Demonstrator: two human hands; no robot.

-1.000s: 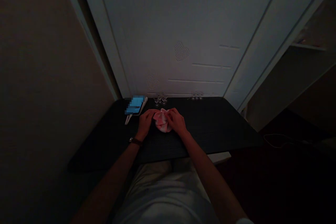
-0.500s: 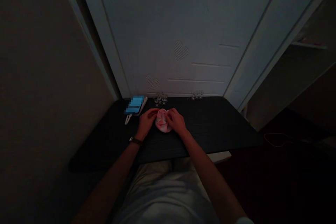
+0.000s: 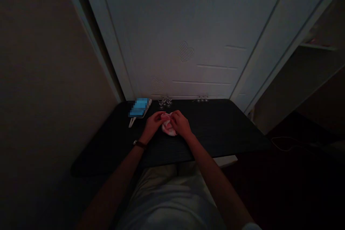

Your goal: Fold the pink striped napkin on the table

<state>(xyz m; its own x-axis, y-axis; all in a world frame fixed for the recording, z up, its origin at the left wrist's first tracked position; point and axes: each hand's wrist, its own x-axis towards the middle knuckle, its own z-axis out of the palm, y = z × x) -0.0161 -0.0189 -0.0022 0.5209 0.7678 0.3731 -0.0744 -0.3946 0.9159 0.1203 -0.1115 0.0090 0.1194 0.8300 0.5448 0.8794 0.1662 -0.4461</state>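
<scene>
A small pink and white crumpled piece (image 3: 168, 128), perhaps cloth or paper, lies on the black table (image 3: 215, 129) near its far side. My left hand (image 3: 153, 125) grips its left side with the fingers curled over the top. On the other side, my right hand (image 3: 181, 125) pinches the same piece. The two hands almost meet above it and hide most of it. A dark watch sits on my left wrist. The room is very dim.
A phone with a blue blurred screen (image 3: 139, 108) lies just left of my left hand. Small clear glass items (image 3: 165, 101) and another cluster (image 3: 202, 98) stand at the table's back edge against a white panelled door (image 3: 188, 43). Shelves are at the right.
Both hands have closed in over the pink piece, so less of it shows now. The piece looks more bunched up. Nothing else on the table has moved.
</scene>
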